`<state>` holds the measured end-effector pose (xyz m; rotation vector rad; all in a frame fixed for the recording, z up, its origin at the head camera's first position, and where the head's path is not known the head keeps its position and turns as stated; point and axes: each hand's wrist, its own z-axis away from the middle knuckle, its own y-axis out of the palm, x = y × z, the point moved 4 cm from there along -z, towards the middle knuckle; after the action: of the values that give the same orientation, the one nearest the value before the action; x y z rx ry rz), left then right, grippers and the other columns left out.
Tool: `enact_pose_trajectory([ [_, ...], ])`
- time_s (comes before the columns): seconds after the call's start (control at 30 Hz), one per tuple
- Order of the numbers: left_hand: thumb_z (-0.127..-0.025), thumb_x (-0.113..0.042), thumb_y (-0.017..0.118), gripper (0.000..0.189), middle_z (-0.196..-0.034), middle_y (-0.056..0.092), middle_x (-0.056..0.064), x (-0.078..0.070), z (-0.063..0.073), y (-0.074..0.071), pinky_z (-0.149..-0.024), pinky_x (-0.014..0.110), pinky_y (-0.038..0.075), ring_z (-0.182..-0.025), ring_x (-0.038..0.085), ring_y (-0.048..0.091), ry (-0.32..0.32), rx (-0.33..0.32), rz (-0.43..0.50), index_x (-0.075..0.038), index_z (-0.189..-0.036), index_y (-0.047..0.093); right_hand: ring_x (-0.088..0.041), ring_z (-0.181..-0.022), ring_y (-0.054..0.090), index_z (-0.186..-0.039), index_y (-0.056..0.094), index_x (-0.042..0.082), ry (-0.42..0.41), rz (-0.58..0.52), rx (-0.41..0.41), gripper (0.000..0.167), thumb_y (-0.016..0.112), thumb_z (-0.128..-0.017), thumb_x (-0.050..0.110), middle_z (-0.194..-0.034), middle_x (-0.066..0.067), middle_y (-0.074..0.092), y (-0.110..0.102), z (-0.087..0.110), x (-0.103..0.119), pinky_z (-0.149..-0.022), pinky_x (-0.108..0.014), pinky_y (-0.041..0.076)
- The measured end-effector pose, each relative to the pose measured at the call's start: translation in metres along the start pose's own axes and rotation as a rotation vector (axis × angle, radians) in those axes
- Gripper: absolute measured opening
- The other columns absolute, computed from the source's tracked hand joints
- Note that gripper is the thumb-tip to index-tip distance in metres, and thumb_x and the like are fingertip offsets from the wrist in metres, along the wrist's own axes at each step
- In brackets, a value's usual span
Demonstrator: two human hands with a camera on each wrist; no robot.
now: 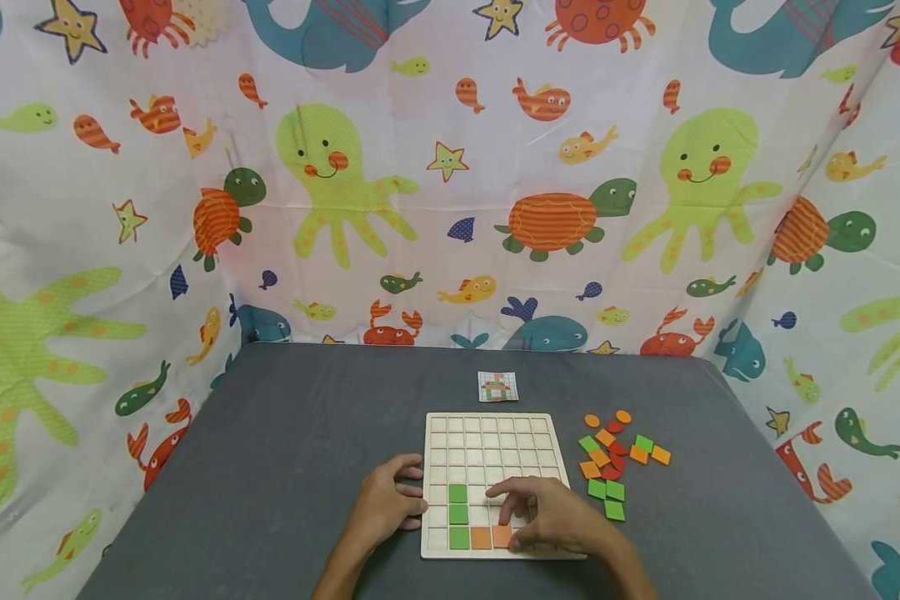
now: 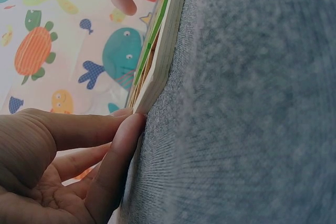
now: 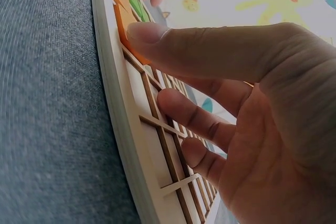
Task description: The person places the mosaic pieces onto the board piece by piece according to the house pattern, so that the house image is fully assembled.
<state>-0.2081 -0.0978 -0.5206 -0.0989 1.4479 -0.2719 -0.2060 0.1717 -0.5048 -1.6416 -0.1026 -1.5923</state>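
Note:
A square wooden grid board (image 1: pixel 487 442) lies on the grey tabletop. Three green square tiles (image 1: pixel 458 514) stand in one column on it, with an orange square tile (image 1: pixel 480 537) beside the lowest. My right hand (image 1: pixel 551 512) is over the board's lower right part. Its thumb touches a second orange tile (image 3: pixel 123 22) in the bottom row, while the other fingers bend above bare cells; the index fingertip is hidden in the right wrist view. Along the board's left edge, my left hand (image 1: pixel 382 500) rests with its thumb and fingertips against the rim (image 2: pixel 157 77).
Right of the board lies a loose scatter of green tiles (image 1: pixel 606 492), orange tiles (image 1: pixel 589 470), red pieces (image 1: pixel 617 448) and orange round pieces (image 1: pixel 623 417). A small printed pattern card (image 1: pixel 498 387) lies beyond the board. A sea-animal curtain (image 1: pixel 420 208) surrounds the table (image 1: pixel 307 417).

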Motion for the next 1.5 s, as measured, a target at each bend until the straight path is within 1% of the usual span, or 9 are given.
enact_pose_trajectory([
  [0.1,-0.076,0.014,0.081,0.072,-0.124,0.067,0.018,0.000,-0.001,0.000,-0.057,0.038,0.065,-0.094,0.022,0.072,0.005,0.002,-0.006,0.002,-0.144,0.060,-0.018,-0.087,0.064,-0.131,0.072,0.016,-0.004,-0.008,-0.006,0.057,0.092,-0.079,0.005,-0.095,0.001,0.076,-0.001,0.001,0.000,-0.072,-0.023,0.052],
  [0.17,-0.076,0.014,0.081,0.072,-0.124,0.067,0.017,0.000,-0.002,0.000,-0.056,0.038,0.065,-0.093,0.021,0.072,0.010,0.002,-0.012,0.002,-0.143,0.060,-0.019,-0.086,0.064,-0.131,0.072,0.015,-0.002,-0.017,-0.005,0.057,0.091,-0.079,0.004,-0.095,0.000,0.077,-0.002,0.001,0.001,-0.072,-0.023,0.053],
  [0.33,-0.076,0.014,0.081,0.072,-0.124,0.067,0.017,0.001,-0.002,0.000,-0.057,0.038,0.065,-0.093,0.021,0.072,0.011,0.005,-0.015,0.002,-0.144,0.060,-0.015,-0.076,0.065,-0.133,0.071,0.013,0.009,-0.041,0.008,0.055,0.088,-0.081,0.001,-0.094,-0.002,0.077,-0.001,0.002,0.000,-0.064,-0.023,0.051],
  [0.6,-0.076,0.014,0.081,0.072,-0.124,0.067,0.017,0.001,-0.001,-0.001,-0.057,0.038,0.065,-0.094,0.022,0.072,0.013,0.007,-0.015,0.002,-0.144,0.059,-0.016,-0.080,0.066,-0.133,0.071,0.011,-0.002,-0.043,0.002,0.053,0.087,-0.083,0.003,-0.095,-0.005,0.077,-0.002,0.002,0.002,-0.068,-0.023,0.053],
  [0.77,-0.076,0.014,0.082,0.072,-0.124,0.067,0.017,0.000,0.000,-0.001,-0.057,0.038,0.065,-0.094,0.022,0.072,0.004,0.005,-0.016,0.002,-0.144,0.060,-0.019,-0.090,0.067,-0.133,0.070,0.010,-0.043,-0.031,-0.042,0.052,0.088,-0.084,0.009,-0.096,-0.006,0.078,-0.006,0.004,0.001,-0.077,-0.024,0.055],
  [0.83,-0.076,0.014,0.082,0.072,-0.124,0.067,0.018,0.000,0.000,-0.001,-0.057,0.038,0.065,-0.094,0.022,0.072,0.004,0.006,-0.010,0.002,-0.144,0.060,-0.019,-0.091,0.068,-0.133,0.070,0.010,-0.051,-0.031,-0.063,0.052,0.089,-0.085,0.011,-0.097,-0.006,0.078,-0.008,0.005,-0.001,-0.077,-0.025,0.056],
  [1.07,-0.076,0.014,0.083,0.073,-0.125,0.067,0.019,-0.001,0.001,0.000,-0.057,0.039,0.065,-0.095,0.024,0.073,0.009,0.009,0.003,0.002,-0.144,0.060,-0.015,-0.089,0.070,-0.135,0.069,0.008,-0.037,-0.036,-0.147,0.053,0.088,-0.085,0.012,-0.099,-0.007,0.077,-0.017,0.009,-0.006,-0.075,-0.025,0.056],
  [1.27,-0.075,0.015,0.082,0.073,-0.124,0.067,0.019,-0.001,0.001,0.000,-0.056,0.038,0.065,-0.094,0.023,0.073,0.011,0.004,-0.003,0.002,-0.143,0.060,-0.013,-0.088,0.069,-0.136,0.069,0.007,-0.051,0.012,-0.215,0.052,0.086,-0.088,0.015,-0.099,-0.005,0.077,-0.029,0.015,-0.010,-0.075,-0.026,0.057],
  [1.5,-0.076,0.015,0.082,0.072,-0.123,0.067,0.018,0.000,0.000,0.000,-0.056,0.037,0.065,-0.093,0.022,0.073,0.007,0.000,-0.014,0.002,-0.143,0.060,-0.014,-0.090,0.069,-0.138,0.066,0.002,-0.036,0.000,-0.288,0.053,0.085,-0.089,0.013,-0.104,-0.011,0.077,-0.046,0.026,-0.016,-0.077,-0.026,0.057],
])
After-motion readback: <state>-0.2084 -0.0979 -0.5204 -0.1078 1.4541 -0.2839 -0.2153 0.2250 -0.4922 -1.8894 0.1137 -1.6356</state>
